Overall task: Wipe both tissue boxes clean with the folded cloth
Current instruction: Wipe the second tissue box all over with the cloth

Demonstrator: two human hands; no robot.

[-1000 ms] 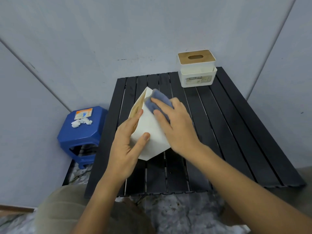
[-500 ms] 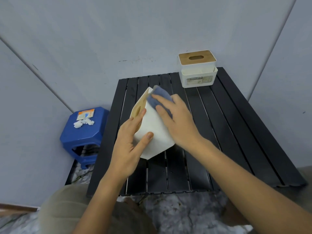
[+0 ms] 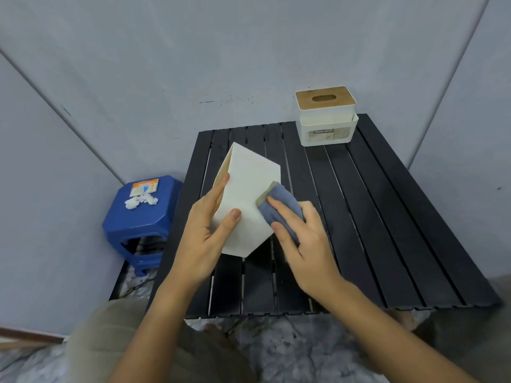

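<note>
The left hand (image 3: 206, 233) is gripping a white tissue box (image 3: 247, 200) that is sitting tilted over the middle of the black slatted desk (image 3: 387, 230). Its thumb is pressing flat on the broad white face while its forefinger is lying along the edge by the box's wooden lid side, so the box is being pinched between them. One corner of the box is pointing down at six o'clock, just at the desk slats; whether it is touching them cannot be told.

The right hand (image 3: 301, 239) is pressing a folded blue cloth (image 3: 279, 208) against the box's lower right edge, at about four o'clock from the box's middle. Its fingers are lying nearly straight over the cloth, holding it against the box.

A second tissue box (image 3: 326, 120), white with a wooden slotted lid, is standing upright at the desk's far edge, at one o'clock from the held box and well apart from it.

At nine o'clock, beside the desk, a blue stool (image 3: 138, 219) is carrying a small label and crumpled white scraps (image 3: 141, 201).
</note>
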